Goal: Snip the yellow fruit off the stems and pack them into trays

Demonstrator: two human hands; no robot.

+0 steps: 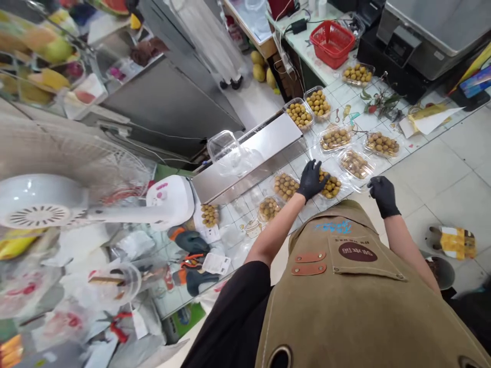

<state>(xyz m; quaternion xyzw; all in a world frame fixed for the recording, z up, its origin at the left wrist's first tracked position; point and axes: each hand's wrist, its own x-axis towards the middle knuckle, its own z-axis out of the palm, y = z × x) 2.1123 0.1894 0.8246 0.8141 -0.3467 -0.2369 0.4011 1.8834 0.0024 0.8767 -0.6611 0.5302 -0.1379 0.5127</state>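
Observation:
My left hand (311, 181), in a black glove, lies with fingers apart over a clear plastic box of small round yellow-brown fruits (331, 188) that look like longans. Off the counter's front edge, my gloved right hand (383, 196) has its fingers curled in; what they hold, if anything, I cannot make out. Close to both hands sits another filled box (357, 163). Left of my left hand stand two more filled boxes, one here (286, 186) and one nearer the edge (269, 208). Further filled boxes (335, 138) stand beyond.
A steel-topped case (247, 156) runs along the counter, with an empty clear box (226, 148) on it. A white scale (171, 202) and a fan (38, 202) stand left. At the back are a red basket (332, 43), leafy twigs (381, 102) and a grey machine (433, 36).

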